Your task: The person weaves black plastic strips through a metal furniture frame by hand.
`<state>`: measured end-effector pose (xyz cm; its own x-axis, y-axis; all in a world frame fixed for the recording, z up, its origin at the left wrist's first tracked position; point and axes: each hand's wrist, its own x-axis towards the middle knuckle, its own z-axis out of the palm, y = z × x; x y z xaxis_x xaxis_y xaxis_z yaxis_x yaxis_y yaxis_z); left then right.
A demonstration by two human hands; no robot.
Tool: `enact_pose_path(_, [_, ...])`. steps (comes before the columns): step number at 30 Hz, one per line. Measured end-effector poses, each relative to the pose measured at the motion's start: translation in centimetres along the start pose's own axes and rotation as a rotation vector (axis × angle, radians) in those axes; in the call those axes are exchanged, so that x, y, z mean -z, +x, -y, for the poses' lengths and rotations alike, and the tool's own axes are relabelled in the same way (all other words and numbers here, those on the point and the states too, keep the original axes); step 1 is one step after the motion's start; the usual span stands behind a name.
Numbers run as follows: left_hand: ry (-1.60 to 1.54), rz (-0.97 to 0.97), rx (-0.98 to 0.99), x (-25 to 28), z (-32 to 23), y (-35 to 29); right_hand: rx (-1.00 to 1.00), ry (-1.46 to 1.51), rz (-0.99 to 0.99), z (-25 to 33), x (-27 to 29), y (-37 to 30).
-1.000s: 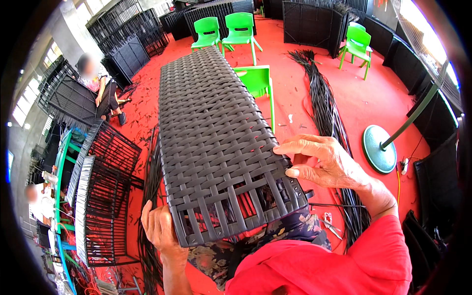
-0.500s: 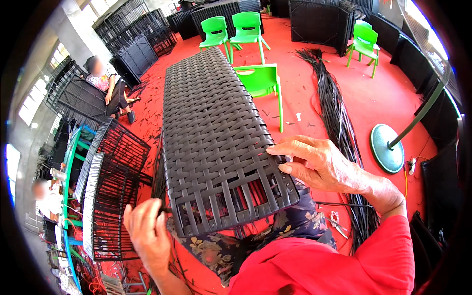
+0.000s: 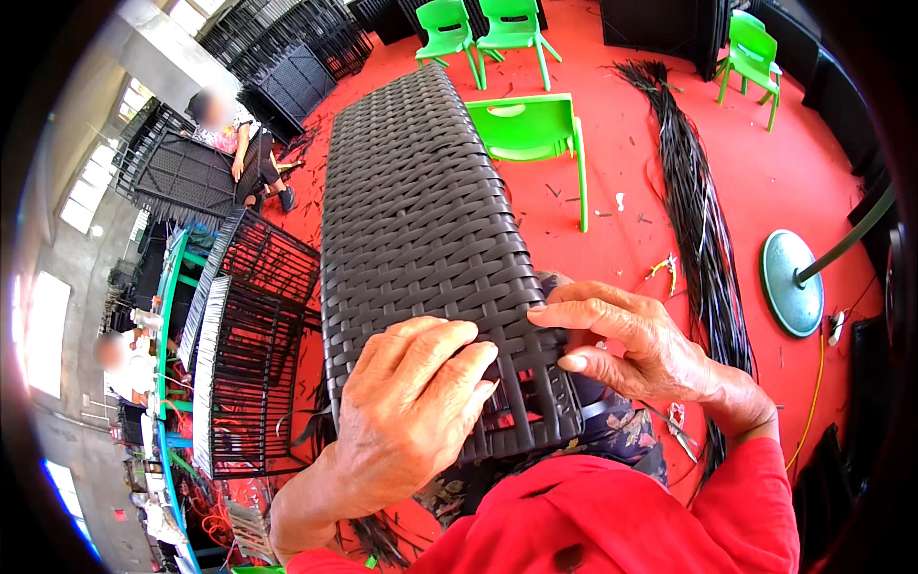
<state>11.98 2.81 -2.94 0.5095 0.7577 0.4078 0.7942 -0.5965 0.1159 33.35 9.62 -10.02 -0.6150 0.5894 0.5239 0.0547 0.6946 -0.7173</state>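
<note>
A long black wicker piece (image 3: 411, 230), woven from flat plastic strips, slopes away from my lap. Near its close end, bare upright strips (image 3: 516, 407) stand with gaps between them. My left hand (image 3: 406, 402) lies over this end, fingers bent and thumb close to the forefinger at the edge of the weave; whatever they pinch is hidden. At the right edge, my right hand (image 3: 631, 340) holds the wicker piece, forefinger on top and thumb lower on its side. A loose flat strip (image 3: 598, 407) sticks out beside that edge.
A bundle of black strips (image 3: 698, 230) lies on the red floor, with scissors (image 3: 681, 435) and yellow-handled pliers (image 3: 662, 273) nearby. A green chair (image 3: 521, 124) stands beyond the wicker piece. Black frames (image 3: 253, 373) stand left. A round fan base (image 3: 794, 282) is right. Two other people sit left.
My left hand has come from beside the left edge onto the near end of the weave. My right hand stays at the right edge. The view has shifted slightly.
</note>
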Motion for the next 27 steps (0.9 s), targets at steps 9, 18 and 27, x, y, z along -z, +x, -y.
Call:
enact_pose_path(9, [0.016,-0.071,0.006,-1.1,0.6,0.3,0.072,0.093,-0.032,-1.7,-0.7,-0.2])
enact_pose_path(18, [-0.055,-0.038,0.045,-0.6,0.8,0.5,0.076,0.108,-0.178,-1.7,-2.0,-0.5])
enact_pose_path(27, [-0.09,-1.158,0.454,1.3,3.5,-12.4,-0.117,0.056,-0.278,-1.0,-1.9,-3.0])
